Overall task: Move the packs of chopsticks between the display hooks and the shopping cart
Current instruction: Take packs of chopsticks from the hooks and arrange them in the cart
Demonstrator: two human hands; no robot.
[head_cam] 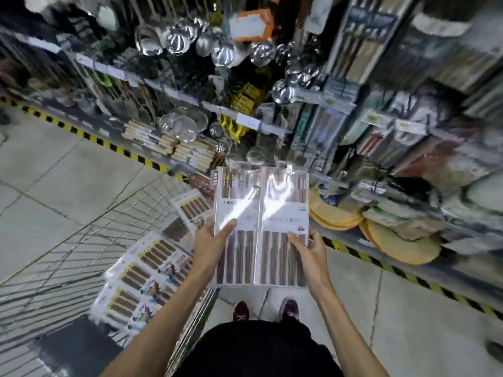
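Left grip is clenched on the lower part of one chopstick pack, right grip on a second pack touching it. To their left, further packs lie in the shopping cart. A transfer is judged to be under way. Beyond, a free display hook must be sought among blurred hanging stock. A red tab seems to read "WEIIA"; other print is unreadable.

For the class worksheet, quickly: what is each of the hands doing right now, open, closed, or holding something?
The left hand holds the left chopstick pack, thumb on its front.
The right hand holds the right chopstick pack by its edge.
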